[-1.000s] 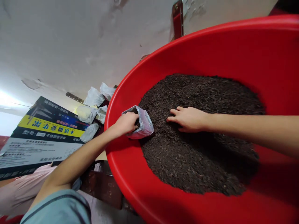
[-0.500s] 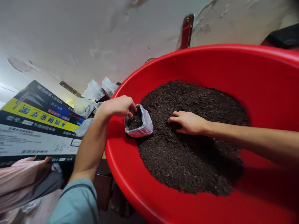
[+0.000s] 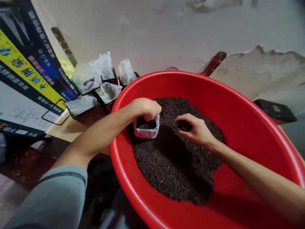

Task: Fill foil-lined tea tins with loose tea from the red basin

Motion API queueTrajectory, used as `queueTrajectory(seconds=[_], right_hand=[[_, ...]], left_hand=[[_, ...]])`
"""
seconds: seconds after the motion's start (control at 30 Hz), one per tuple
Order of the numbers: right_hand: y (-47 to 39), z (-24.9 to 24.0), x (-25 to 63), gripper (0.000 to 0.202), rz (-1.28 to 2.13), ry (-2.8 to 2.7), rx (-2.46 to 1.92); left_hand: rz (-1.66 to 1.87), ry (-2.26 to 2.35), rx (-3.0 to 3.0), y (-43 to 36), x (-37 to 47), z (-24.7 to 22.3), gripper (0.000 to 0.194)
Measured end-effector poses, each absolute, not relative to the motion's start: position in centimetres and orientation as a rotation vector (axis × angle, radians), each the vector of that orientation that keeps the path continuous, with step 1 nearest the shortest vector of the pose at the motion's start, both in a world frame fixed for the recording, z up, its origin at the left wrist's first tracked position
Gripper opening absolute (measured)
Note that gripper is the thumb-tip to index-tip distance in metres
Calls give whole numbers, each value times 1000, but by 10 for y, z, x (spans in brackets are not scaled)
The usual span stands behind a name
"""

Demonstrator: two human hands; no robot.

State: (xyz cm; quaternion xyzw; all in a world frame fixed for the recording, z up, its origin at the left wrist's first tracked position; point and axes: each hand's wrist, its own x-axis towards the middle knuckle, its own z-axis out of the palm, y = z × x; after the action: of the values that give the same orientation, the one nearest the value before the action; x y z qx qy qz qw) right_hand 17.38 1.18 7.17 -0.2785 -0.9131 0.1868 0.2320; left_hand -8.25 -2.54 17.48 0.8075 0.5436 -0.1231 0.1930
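Observation:
A big red plastic tub (image 3: 240, 117) holds a heap of dark loose tea-like leaves (image 3: 166, 181). On the heap, at the tub's left side, sits a small box lined with a clear plastic bag (image 3: 146, 133), partly filled with the same leaves. My left hand (image 3: 149, 109) is closed at the far right rim of this box; its fingertips are mostly hidden. To the right, my right hand (image 3: 196, 128) curves with thumb and fingers around a dark clump of leaves, just over the heap.
Left of the tub, several dark boxes with clear plastic liners (image 3: 83, 106) stand on a wooden board (image 3: 63, 130). Behind them leans a large printed carton (image 3: 26, 73). A dark box (image 3: 275, 111) lies beyond the tub's right rim, near the peeling wall (image 3: 152, 35).
The view has swung, so the tub and boxes sit differently in frame. My right hand has risen a little from the leaves. My left hand has shifted toward the box's far right rim.

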Motion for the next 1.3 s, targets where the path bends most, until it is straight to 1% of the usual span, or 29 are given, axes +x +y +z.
queueTrajectory(seconds=[0.07, 0.13, 0.2, 0.23, 0.33, 0.5, 0.57, 0.63, 0.73, 0.83, 0.9, 0.97, 1.0, 1.07, 1.1, 1.13, 1.17, 1.23, 1.27, 1.3], right_hand=[[10, 90, 165, 26, 534, -2495, -763], [8, 112, 151, 27, 569, -2504, -752], [7, 135, 128, 30, 595, -2551, -726], [8, 144, 115, 31, 600, -2594, -702], [11, 159, 73, 34, 542, -2801, -622], [10, 147, 24, 38, 315, -3139, -563], [7, 145, 17, 37, 333, -3166, -520], [5, 150, 17, 32, 445, -3115, -476], [5, 165, 29, 28, 611, -2957, -573], [14, 168, 60, 29, 609, -2793, -811], [21, 153, 94, 35, 555, -2750, -958], [26, 124, 133, 46, 441, -2792, -1104], [26, 107, 152, 54, 351, -2843, -1164], [23, 72, 185, 78, 211, -2945, -1329], [19, 57, 197, 87, 148, -2999, -1367], [13, 44, 204, 94, 89, -3047, -1376], [8, 34, 208, 97, 36, -3091, -1351], [-3, 24, 207, 97, -60, -3153, -1253], [-8, 22, 204, 96, -103, -3165, -1221], [-11, 21, 200, 95, -140, -3166, -1210]], left_hand=[[-133, 1521, 2233, -21, -98, 185, 32], [205, 1645, 2177, -14, -113, 190, 34], [523, 1817, 2124, -4, -123, 186, 33], [610, 1888, 2127, 0, -125, 182, 33], [660, 1996, 2217, 12, -128, 162, 32], [663, 2020, 2221, 21, -133, 144, 35], [663, 2018, 2191, 23, -138, 141, 37], [658, 2008, 2175, 25, -142, 140, 37], [637, 1998, 2179, 20, -140, 147, 36], [519, 1951, 2190, 0, -128, 165, 32], [326, 1835, 2198, -22, -116, 173, 27], [63, 1675, 2198, -45, -104, 172, 25], [-59, 1610, 2208, -56, -99, 166, 34], [-220, 1560, 2301, -71, -91, 150, 62], [-268, 1561, 2374, -77, -89, 142, 72], [-301, 1569, 2448, -80, -87, 134, 76], [-330, 1577, 2507, -82, -86, 129, 74], [-396, 1595, 2549, -83, -83, 125, 62], [-425, 1611, 2536, -84, -81, 126, 60], [-448, 1637, 2511, -84, -79, 127, 63]])
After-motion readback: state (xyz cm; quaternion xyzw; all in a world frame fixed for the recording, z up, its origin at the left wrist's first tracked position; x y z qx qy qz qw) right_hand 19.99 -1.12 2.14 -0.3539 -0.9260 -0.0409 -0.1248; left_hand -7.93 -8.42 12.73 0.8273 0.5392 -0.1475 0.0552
